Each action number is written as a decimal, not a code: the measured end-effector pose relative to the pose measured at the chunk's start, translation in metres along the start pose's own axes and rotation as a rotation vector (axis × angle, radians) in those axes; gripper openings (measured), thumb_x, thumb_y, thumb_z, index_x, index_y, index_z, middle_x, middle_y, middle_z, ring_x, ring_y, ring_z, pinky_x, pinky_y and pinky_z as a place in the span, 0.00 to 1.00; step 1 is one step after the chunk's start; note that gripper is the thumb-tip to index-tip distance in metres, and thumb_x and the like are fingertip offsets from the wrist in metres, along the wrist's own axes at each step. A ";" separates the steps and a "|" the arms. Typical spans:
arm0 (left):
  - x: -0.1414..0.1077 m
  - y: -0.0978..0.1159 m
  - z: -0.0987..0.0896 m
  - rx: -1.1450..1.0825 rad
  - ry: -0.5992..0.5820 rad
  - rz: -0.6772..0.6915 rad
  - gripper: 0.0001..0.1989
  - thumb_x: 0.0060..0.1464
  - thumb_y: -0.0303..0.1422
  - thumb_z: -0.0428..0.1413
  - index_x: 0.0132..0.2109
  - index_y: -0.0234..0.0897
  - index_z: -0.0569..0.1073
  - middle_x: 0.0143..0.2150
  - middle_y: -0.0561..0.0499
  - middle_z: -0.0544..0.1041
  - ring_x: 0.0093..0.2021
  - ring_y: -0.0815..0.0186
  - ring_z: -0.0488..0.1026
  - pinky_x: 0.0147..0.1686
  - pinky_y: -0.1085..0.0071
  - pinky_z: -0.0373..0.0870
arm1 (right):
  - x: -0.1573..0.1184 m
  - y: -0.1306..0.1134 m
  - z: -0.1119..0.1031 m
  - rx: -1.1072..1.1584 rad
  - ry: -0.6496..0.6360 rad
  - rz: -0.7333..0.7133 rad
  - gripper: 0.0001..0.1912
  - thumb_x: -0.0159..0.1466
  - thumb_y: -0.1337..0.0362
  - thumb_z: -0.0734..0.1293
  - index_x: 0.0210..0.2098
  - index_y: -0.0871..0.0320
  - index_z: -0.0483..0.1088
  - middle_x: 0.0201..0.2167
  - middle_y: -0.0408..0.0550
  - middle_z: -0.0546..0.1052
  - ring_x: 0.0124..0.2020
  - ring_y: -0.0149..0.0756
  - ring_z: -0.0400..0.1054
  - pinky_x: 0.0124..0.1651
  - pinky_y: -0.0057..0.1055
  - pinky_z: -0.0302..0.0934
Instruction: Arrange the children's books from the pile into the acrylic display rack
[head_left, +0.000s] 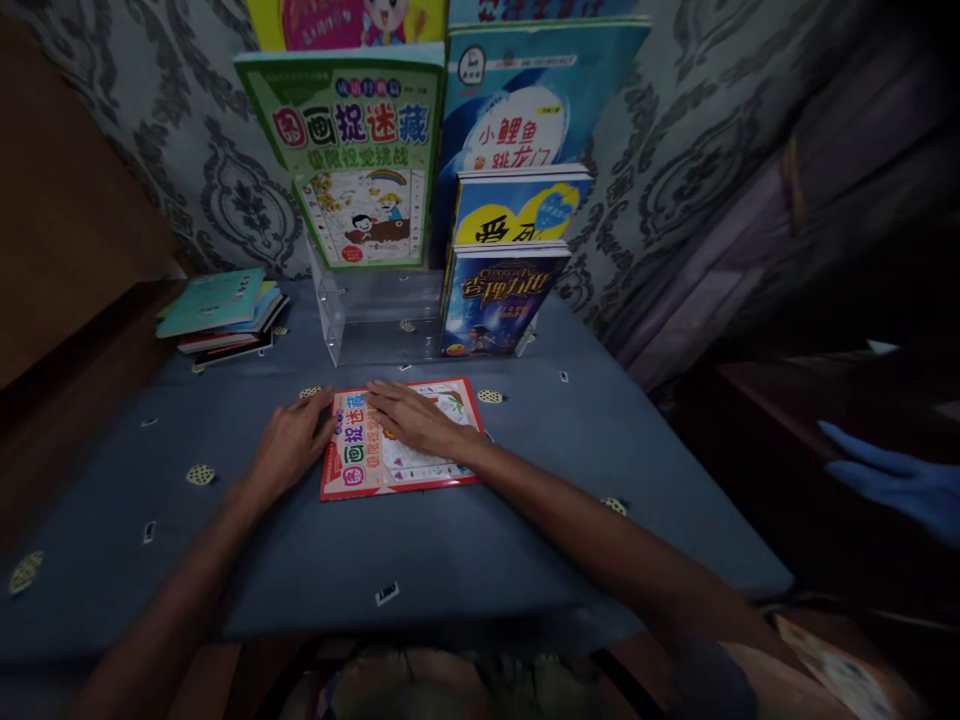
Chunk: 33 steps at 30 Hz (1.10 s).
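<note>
A thin red-bordered picture book [360, 485] lies flat on the blue cloth, its cover up and its title running sideways along the left end. Resting on the cover is my right hand [412, 415], palm down with fingers stretched out. At the book's left edge is my left hand [291, 440], its fingers loosely extended and the thumb side touching the edge. Just beyond the book stands a clear acrylic rack [375, 300]. It holds a green picture book [364, 150] on the left and a dark blue book [495, 300] at front right.
A blue tablecloth [247, 580] with pineapple prints covers the table. Several stacked books [217, 305] lie at the back left. More books, including a teal one [540, 80], fill the rack's right side. A blue glove-like shape [892, 470] shows at far right, beyond the table edge.
</note>
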<state>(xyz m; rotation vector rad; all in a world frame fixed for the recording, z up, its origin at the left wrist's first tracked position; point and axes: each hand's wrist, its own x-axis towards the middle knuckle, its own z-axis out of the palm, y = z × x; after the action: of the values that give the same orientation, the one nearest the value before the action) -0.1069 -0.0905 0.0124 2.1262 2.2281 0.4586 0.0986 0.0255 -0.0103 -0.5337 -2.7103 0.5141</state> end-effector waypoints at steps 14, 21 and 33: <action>-0.002 0.012 0.003 0.085 -0.021 -0.007 0.22 0.67 0.38 0.44 0.63 0.35 0.66 0.60 0.35 0.74 0.59 0.47 0.72 0.55 0.51 0.68 | -0.085 0.049 -0.030 -0.013 0.180 0.263 0.24 0.72 0.62 0.55 0.64 0.60 0.66 0.67 0.57 0.67 0.69 0.44 0.59 0.71 0.51 0.53; 0.024 0.015 0.018 0.038 -0.108 0.057 0.25 0.69 0.35 0.40 0.67 0.32 0.62 0.66 0.35 0.69 0.71 0.51 0.58 0.66 0.49 0.56 | -0.125 0.013 -0.034 -0.116 0.166 0.333 0.24 0.72 0.61 0.58 0.63 0.63 0.67 0.66 0.62 0.67 0.67 0.50 0.61 0.69 0.53 0.55; 0.072 0.071 0.032 -0.029 -0.234 0.318 0.34 0.56 0.20 0.43 0.69 0.41 0.62 0.72 0.47 0.62 0.74 0.57 0.50 0.69 0.46 0.46 | -0.193 -0.093 -0.013 -0.110 0.208 0.215 0.24 0.69 0.63 0.64 0.64 0.58 0.64 0.58 0.61 0.72 0.59 0.53 0.64 0.61 0.55 0.64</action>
<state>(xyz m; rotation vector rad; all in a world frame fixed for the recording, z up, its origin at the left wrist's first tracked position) -0.0352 -0.0122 0.0112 2.3862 1.7610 0.2319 0.2448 -0.1313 -0.0089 -0.8650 -2.5062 0.3422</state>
